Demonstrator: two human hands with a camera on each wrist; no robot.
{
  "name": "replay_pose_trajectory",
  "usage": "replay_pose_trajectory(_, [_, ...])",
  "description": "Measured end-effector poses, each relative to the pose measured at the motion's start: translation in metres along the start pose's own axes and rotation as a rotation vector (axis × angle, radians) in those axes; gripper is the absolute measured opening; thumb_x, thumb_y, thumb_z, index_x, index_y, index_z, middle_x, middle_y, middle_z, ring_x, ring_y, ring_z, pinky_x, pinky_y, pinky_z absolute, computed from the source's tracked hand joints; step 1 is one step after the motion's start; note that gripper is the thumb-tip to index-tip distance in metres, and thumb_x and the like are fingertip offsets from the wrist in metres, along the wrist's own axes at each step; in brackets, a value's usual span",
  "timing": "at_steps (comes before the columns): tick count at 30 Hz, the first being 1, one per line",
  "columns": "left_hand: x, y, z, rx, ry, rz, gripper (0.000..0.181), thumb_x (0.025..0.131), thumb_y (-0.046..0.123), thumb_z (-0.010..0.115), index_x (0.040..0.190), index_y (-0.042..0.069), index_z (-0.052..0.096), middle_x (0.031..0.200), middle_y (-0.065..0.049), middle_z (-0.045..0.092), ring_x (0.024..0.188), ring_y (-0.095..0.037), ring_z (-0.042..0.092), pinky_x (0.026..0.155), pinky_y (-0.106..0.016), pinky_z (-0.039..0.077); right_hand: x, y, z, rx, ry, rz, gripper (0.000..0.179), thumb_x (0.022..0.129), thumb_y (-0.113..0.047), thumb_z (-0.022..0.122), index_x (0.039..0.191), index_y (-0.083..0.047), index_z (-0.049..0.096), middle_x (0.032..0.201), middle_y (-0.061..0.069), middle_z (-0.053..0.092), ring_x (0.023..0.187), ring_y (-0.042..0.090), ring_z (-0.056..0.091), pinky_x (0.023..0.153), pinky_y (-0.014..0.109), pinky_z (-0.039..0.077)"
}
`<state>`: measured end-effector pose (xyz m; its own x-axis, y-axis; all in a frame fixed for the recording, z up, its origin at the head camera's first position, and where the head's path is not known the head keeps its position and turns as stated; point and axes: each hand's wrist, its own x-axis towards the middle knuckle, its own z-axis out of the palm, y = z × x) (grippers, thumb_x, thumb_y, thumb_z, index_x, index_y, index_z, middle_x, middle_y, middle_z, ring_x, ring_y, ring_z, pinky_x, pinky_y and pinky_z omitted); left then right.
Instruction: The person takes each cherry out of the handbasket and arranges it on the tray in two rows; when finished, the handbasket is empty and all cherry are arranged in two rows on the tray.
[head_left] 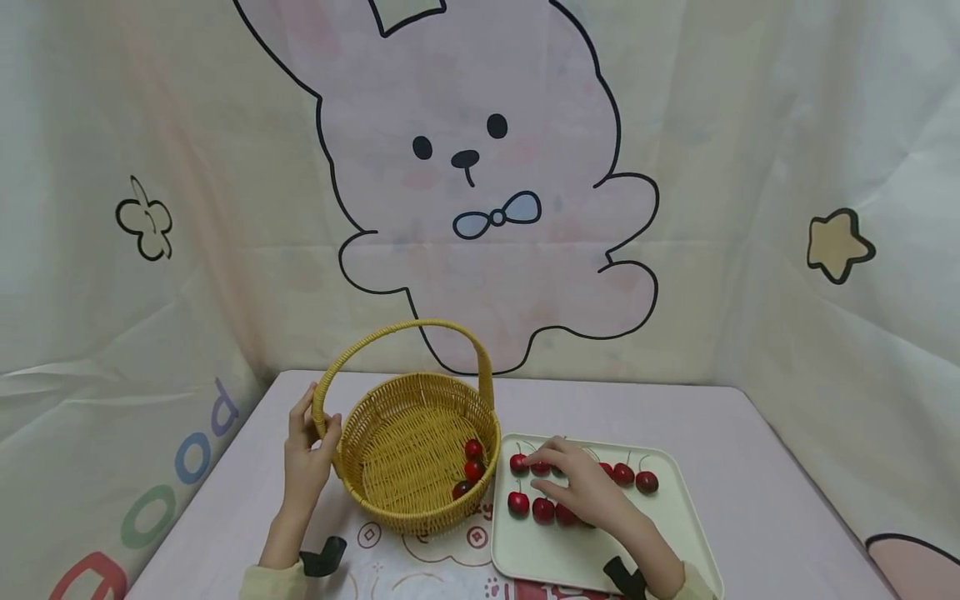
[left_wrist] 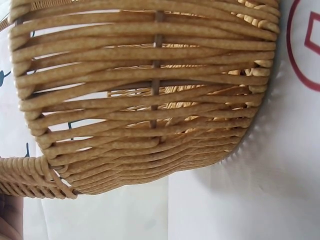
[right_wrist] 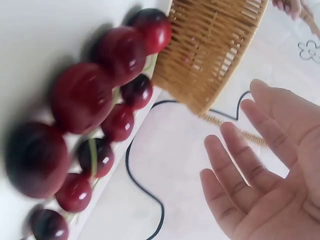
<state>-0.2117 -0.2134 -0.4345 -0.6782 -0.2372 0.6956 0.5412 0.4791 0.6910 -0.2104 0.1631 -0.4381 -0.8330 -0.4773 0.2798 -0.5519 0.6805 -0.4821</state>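
A yellow woven basket (head_left: 408,521) with a tall arched handle stands left of the tray, with several red cherries (head_left: 473,471) at its right inner side. My left hand (head_left: 306,462) grips the left foot of the handle; its wrist view shows mostly the basket's side wall (left_wrist: 150,115). Two rows of cherries (head_left: 543,510) with stems lie on a pale tray (head_left: 562,558). Over these rows is my right hand (head_left: 585,487), fingers spread and loosely bent. In the right wrist view that hand (right_wrist: 270,175) holds nothing, and some cherries in the head view are hidden behind it.
Both the basket and the tray stand on a white table (head_left: 600,408) with a printed cloth under their front parts. Fabric walls with a cartoon animal (head_left: 480,275) rise behind and at both sides. A black band (head_left: 324,557) sits on each wrist.
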Motion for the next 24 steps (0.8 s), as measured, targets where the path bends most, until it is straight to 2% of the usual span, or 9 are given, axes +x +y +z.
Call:
replay_pose_trajectory(8, [0.0,0.002,0.0,0.004,-0.001,0.0,0.058,0.084,-0.01,0.057,0.136,0.005,0.037,0.079,0.011,0.051,0.064,0.001,0.047,0.055,-0.014,0.039,0.025,-0.018,0.013,0.041,-0.046,-0.067,0.022,0.086,-0.023,0.066,0.108,-0.023,0.066,0.104,-0.009,0.057,0.093,0.007,0.052,0.079,0.03,0.048])
replay_pose_trajectory(16, [0.001,0.001,0.001,0.016,0.003,0.028,0.057,0.084,-0.011,0.057,0.136,0.003,0.037,0.078,0.006,0.052,0.064,0.002,0.047,0.054,-0.013,0.039,0.05,-0.03,0.025,0.089,-0.106,-0.138,0.023,0.087,-0.023,0.065,0.108,-0.017,0.066,0.104,-0.003,0.057,0.093,0.017,0.054,0.075,0.029,0.047])
replay_pose_trajectory(20, [0.001,0.0,0.001,0.011,0.0,0.018,0.058,0.084,-0.01,0.057,0.136,0.004,0.037,0.078,0.006,0.052,0.065,0.002,0.047,0.055,-0.013,0.04,0.063,-0.033,0.031,0.089,-0.179,-0.156,0.024,0.087,-0.025,0.064,0.11,-0.016,0.065,0.106,0.0,0.058,0.096,0.017,0.054,0.081,0.03,0.047])
replay_pose_trajectory(24, [0.0,0.0,0.001,0.007,-0.003,0.009,0.058,0.084,-0.01,0.057,0.137,0.005,0.037,0.078,0.005,0.052,0.065,0.001,0.047,0.055,-0.013,0.04,0.076,-0.035,0.036,0.098,-0.287,-0.171,0.027,0.087,-0.025,0.064,0.112,-0.016,0.065,0.106,0.0,0.058,0.094,0.018,0.056,0.081,0.033,0.048])
